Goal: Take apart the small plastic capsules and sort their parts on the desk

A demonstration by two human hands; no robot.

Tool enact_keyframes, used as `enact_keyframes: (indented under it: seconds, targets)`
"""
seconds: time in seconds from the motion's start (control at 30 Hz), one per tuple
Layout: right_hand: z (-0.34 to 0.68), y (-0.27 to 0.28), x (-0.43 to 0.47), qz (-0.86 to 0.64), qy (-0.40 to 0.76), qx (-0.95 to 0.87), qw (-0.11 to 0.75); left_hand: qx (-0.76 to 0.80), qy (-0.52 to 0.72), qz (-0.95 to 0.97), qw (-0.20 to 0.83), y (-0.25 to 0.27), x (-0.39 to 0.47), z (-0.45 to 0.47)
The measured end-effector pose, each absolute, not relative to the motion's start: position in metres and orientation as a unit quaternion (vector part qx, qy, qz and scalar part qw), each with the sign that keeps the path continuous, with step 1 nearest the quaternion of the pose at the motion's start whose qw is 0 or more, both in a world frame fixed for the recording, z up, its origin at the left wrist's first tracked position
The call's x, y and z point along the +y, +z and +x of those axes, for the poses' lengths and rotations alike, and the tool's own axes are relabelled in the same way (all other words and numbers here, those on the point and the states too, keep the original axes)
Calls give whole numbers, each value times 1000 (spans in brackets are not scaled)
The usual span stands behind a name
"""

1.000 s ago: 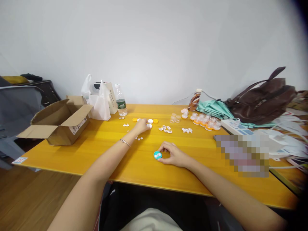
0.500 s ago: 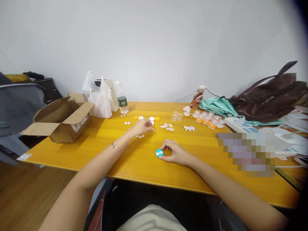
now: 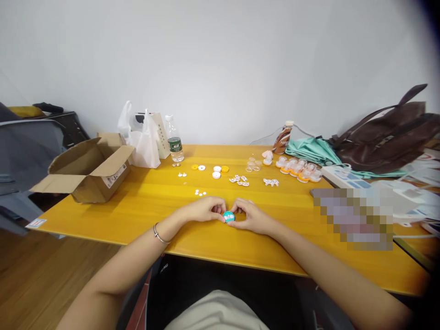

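A small round teal disc (image 3: 228,214) with white pieces inside its rim is between my two hands, low over the table. My right hand (image 3: 250,217) pinches its right side with thumb and fingers. At its left edge, my left hand (image 3: 208,209) closes thumb and fingertips on it; whether a small piece is also in them is hidden. Several small white discs (image 3: 200,194) lie beyond my left hand. Farther back are white rings (image 3: 216,169) and yellow rings (image 3: 224,169). White spotted animal-shaped pieces (image 3: 271,182) lie beyond my right hand.
An open cardboard box (image 3: 94,183), a plastic bag (image 3: 144,146) and a water bottle (image 3: 176,149) stand at the left. Clear round covers (image 3: 253,165), orange-based clear pieces (image 3: 297,168), a brown bottle (image 3: 282,140), a teal cloth (image 3: 307,152) and a brown bag (image 3: 385,137) are toward the right.
My left hand has come back from the white rings toward me and now meets the teal disc. My right hand has stayed in place, holding the disc.
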State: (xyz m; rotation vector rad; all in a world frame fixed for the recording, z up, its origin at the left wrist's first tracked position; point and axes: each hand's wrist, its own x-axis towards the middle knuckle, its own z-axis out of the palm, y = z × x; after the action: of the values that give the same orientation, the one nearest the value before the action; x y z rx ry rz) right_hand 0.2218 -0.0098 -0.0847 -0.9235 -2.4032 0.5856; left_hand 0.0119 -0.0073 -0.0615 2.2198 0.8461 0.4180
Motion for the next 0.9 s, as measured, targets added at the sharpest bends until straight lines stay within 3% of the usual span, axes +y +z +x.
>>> enact_keyframes:
  seconds: [0.67, 0.9]
  targets:
    - [219, -81, -14, -359, 193, -880, 244, 406, 177, 826, 349, -59, -14, 22]
    - [219, -85, -11, -363, 205, -873, 252, 405, 195, 862, 234, -56, -20, 26]
